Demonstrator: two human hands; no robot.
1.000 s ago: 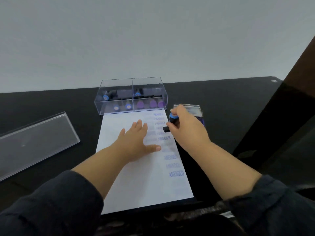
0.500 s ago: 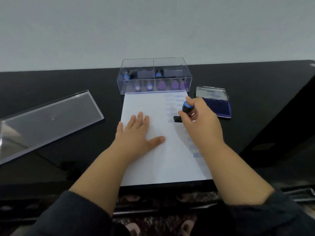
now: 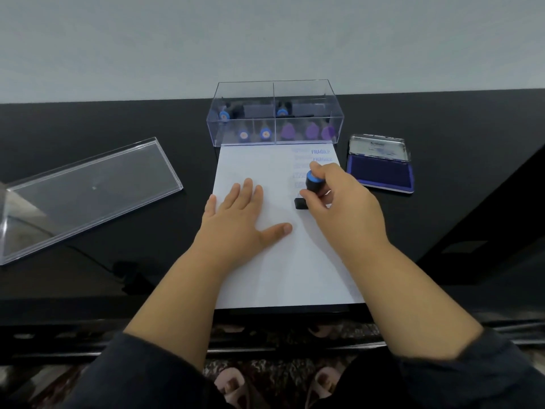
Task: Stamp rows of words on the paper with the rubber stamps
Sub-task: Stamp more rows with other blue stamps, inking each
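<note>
A white sheet of paper (image 3: 259, 276) lies on the black table, with blue stamped words such as FRAGILE (image 3: 320, 152) in columns near its top right. My left hand (image 3: 240, 219) lies flat on the sheet, fingers straight and spread. My right hand (image 3: 343, 208) grips a black rubber stamp with a blue top (image 3: 313, 184), its base pressed on the paper below the printed rows. My right hand and forearm hide the lower rows.
A clear plastic box (image 3: 274, 113) holding several blue and purple stamps stands behind the paper. An open blue ink pad (image 3: 380, 169) lies to the right. The box's clear lid (image 3: 85, 193) rests at the left. A black cable (image 3: 118, 270) runs near the front edge.
The camera has tilted down and turned, so everything sits more centred. My right hand with the stamp stays on the paper; my left hand still lies flat on it.
</note>
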